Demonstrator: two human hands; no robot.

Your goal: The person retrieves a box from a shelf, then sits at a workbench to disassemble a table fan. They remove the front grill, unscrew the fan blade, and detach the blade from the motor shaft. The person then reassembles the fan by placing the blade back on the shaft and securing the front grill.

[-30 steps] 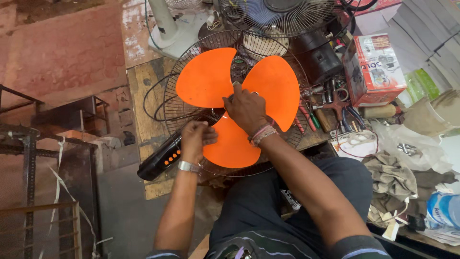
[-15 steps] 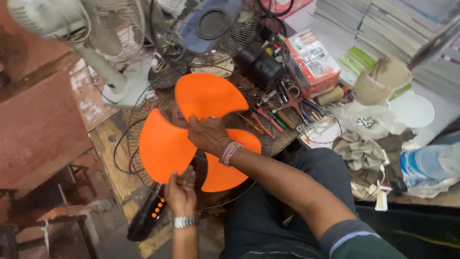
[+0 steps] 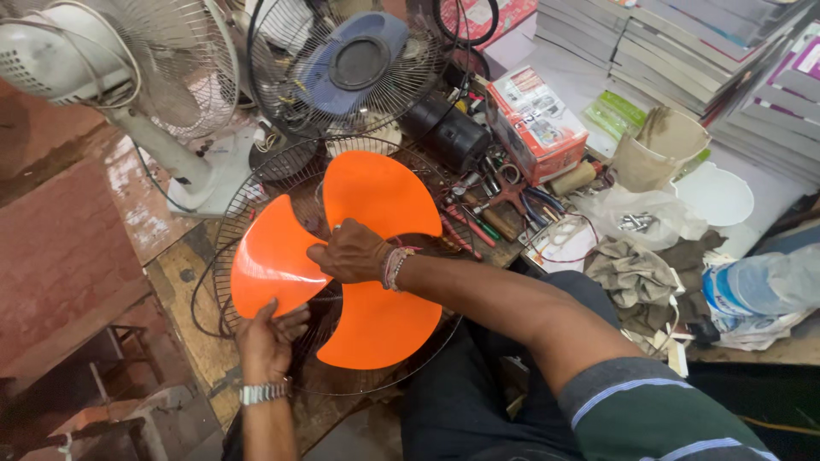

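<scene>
Orange fan blade [image 3: 363, 256], three lobes, lies flat inside the round wire guard [image 3: 224, 256] on the desk [image 3: 184, 277], in front of the person's lap; right hand [image 3: 352, 253] sits on the blade's hub, palm down, fingers [image 3: 323, 253] curled and closed round the centre, exact grip hidden under the knuckles; right forearm runs in from the lower right, elbow bent, beaded bracelet [image 3: 394, 266] at the wrist; left hand [image 3: 272, 333] comes up from below the blade, wrist straight, fingers pinched on the lower edge of the left lobe, thumb on top; metal watch [image 3: 263, 393] on that wrist; white pedestal fan [image 3: 111, 77] stands beyond the blade to its upper left; blue-bladed fan in a dark cage [image 3: 350, 64] directly beyond the blade; black motor [image 3: 448, 132] just past the blade's upper right lobe; pliers and screwdrivers [image 3: 500, 201] right of the blade, near its edge; red and white carton [image 3: 536, 119] further right; crumpled rag [image 3: 636, 273] well right of the blade.
</scene>
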